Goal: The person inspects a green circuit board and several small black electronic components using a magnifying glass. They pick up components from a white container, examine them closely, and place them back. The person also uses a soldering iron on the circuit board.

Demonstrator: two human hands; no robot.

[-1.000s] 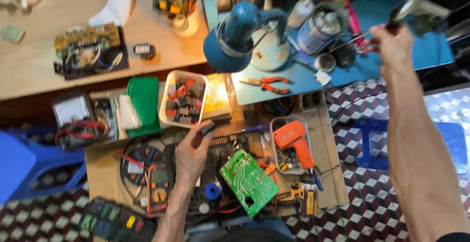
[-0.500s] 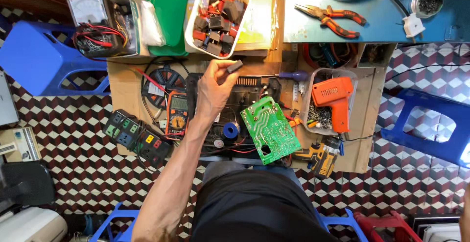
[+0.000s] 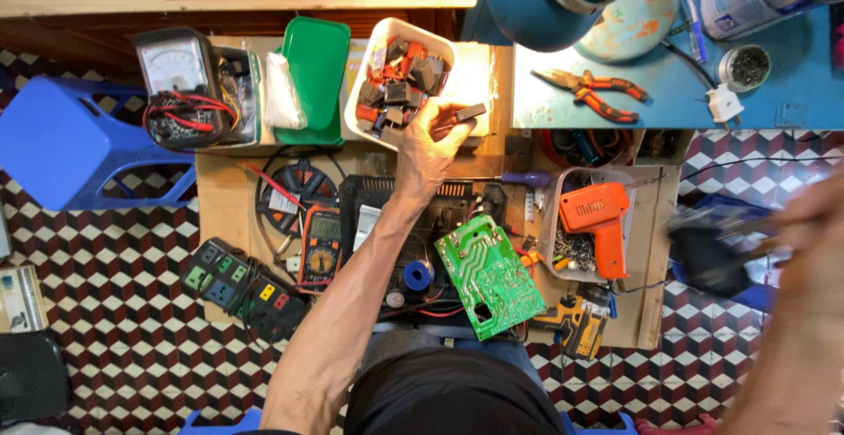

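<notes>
Left hand (image 3: 428, 140), one black component (image 3: 467, 114)

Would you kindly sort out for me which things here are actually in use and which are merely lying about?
In use:
- left hand pinching a small black component
- white tray of components under it
- right hand, blurred, holding a dark tool

Lying about:
- green circuit board
- orange glue gun
- pliers
- analogue meter
- green lid

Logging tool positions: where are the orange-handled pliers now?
In the head view, the pliers lie upper right on the blue bench, beside the white plug.
</notes>
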